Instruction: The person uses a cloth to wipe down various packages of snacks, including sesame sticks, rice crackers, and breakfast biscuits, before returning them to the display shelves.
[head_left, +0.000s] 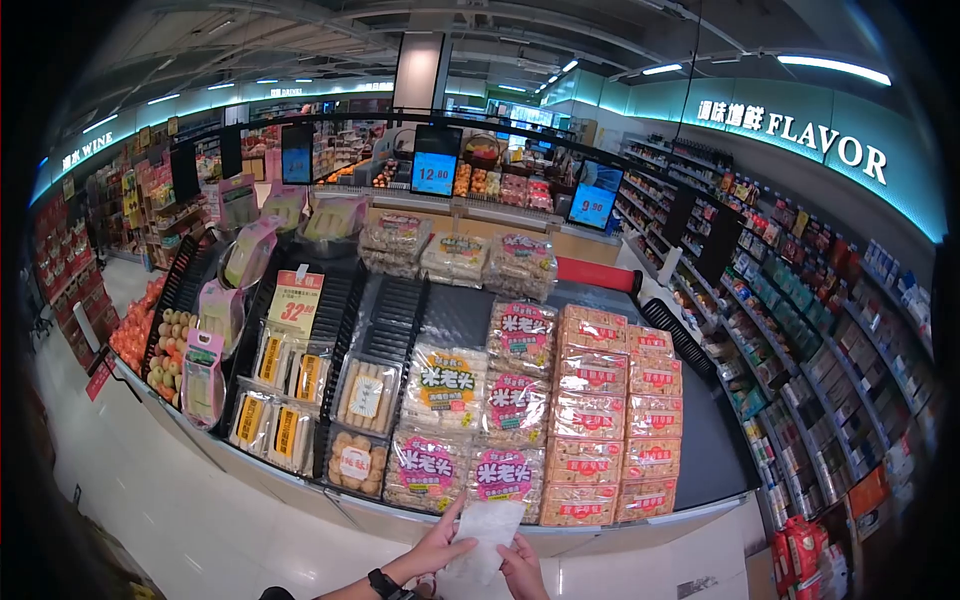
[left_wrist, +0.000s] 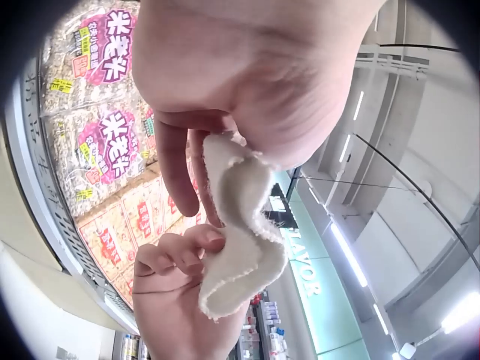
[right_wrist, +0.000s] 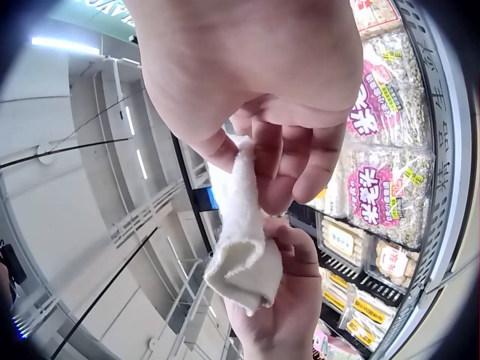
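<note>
Holding a white cloth (head_left: 487,540) w/ both hands, low in head view, just in front of the display bin's front edge (head_left: 560,528). Left hand (head_left: 440,548) pinches one end btwn thumb and fingers; right hand (head_left: 524,568) pinches the other end, so both are clenched on fabric, neither released. Left wrist view: cloth (left_wrist: 238,232) droops in an S-fold from left-hand fingers (left_wrist: 176,169) down to the other hand. Right wrist view: cloth (right_wrist: 241,240) hangs folded btwn the two hands. Judgement: v. light, soft, limp, no stiffness, not fragile, nap gives decent friction so low slip risk; best held at edges/corners, since the middle sags. Bulk of the cloth lies btwn the two grips, unsupported. Snack packs (head_left: 505,470) sit stacked in the bin just beyond, not touching the cloth.
</note>
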